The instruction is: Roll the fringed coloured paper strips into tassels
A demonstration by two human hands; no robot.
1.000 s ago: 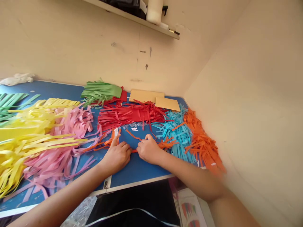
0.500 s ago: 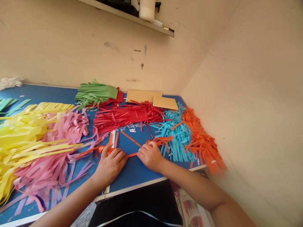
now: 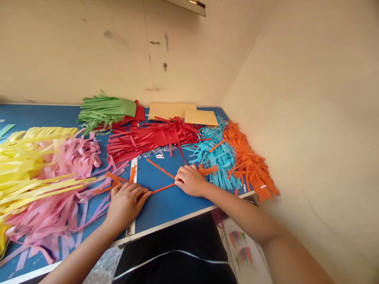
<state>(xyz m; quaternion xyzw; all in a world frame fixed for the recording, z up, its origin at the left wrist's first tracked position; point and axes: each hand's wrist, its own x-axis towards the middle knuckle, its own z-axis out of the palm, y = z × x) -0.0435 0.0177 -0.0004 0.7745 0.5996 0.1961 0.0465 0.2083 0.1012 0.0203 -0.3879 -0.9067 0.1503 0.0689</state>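
Note:
Between my hands an orange paper strip [image 3: 163,189], narrow and twisted-looking, runs taut just above the blue table. My left hand [image 3: 126,201] pinches its left end, with loose orange fringe [image 3: 115,179] showing behind the fingers. The other end goes into my right hand [image 3: 189,180], whose fingers are closed. More orange fringe [image 3: 209,170] sticks out past the right hand, towards the light blue fringe [image 3: 220,159]. A loose orange strip [image 3: 160,167] slants from the table up to my right fingertips. What lies under both palms is hidden.
Red fringe [image 3: 154,136], green fringe [image 3: 108,110] and tan card pieces [image 3: 173,110] lie at the back by the wall. Yellow fringe [image 3: 26,157] and pink fringe [image 3: 59,189] cover the left. An orange fringe pile [image 3: 251,165] hangs over the right table edge.
My hands have moved apart, the left one going left, so a longer stretch of orange strip shows between them. The camera view has tilted down.

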